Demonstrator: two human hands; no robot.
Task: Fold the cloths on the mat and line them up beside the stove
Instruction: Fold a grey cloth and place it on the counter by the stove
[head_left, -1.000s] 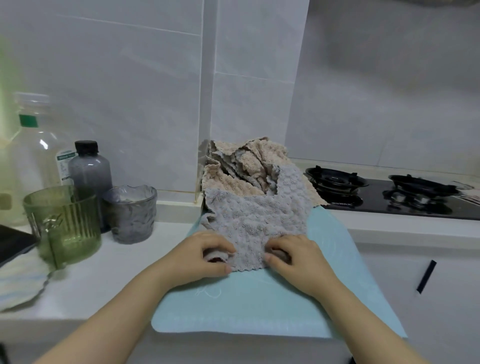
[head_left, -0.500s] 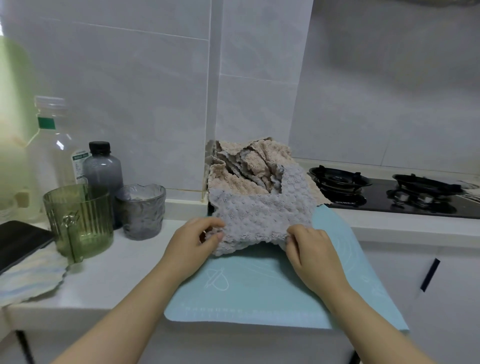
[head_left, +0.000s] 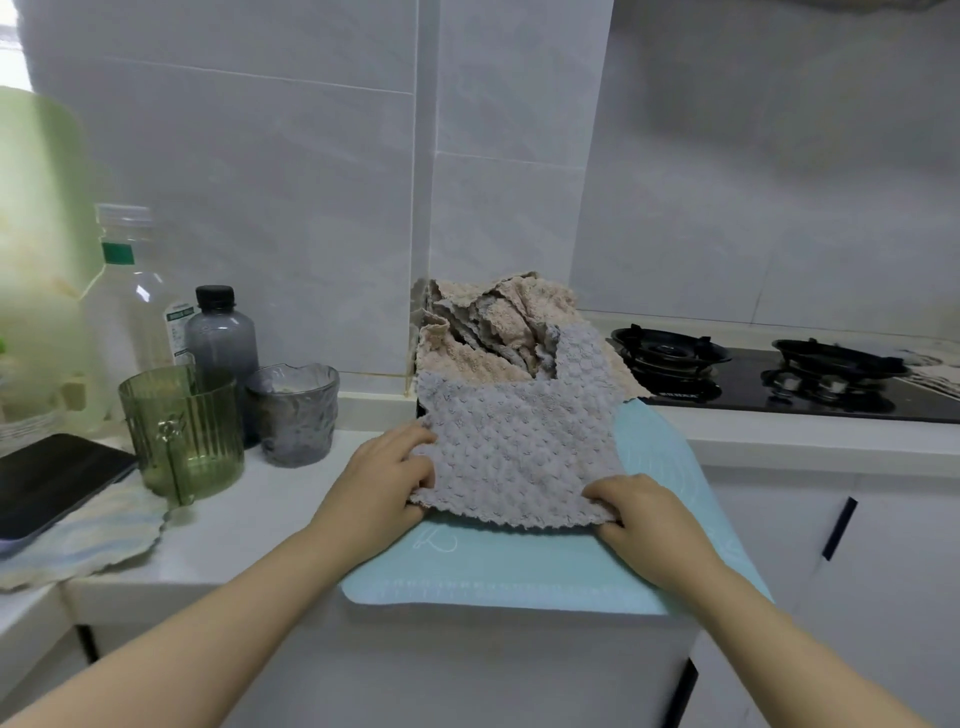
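A grey bubble-textured cloth (head_left: 519, 441) is spread over the back of the light blue mat (head_left: 493, 566), its far end still draped over a heap of beige and grey cloths (head_left: 493, 322) in the wall corner. My left hand (head_left: 384, 478) grips the cloth's left edge. My right hand (head_left: 644, 509) pinches its near right corner on the mat. The black gas stove (head_left: 753, 374) lies to the right of the heap.
Left of the mat stand a smoky glass cup (head_left: 293, 410), a green ribbed cup (head_left: 182, 431), a dark bottle (head_left: 221, 348) and a clear bottle (head_left: 130, 291). A black phone (head_left: 47, 478) rests on a striped cloth (head_left: 88, 540). White cabinets sit below the counter edge.
Both hands have moved apart and pulled the grey cloth toward me, stretching it flatter over the mat. The heap behind stayed put.
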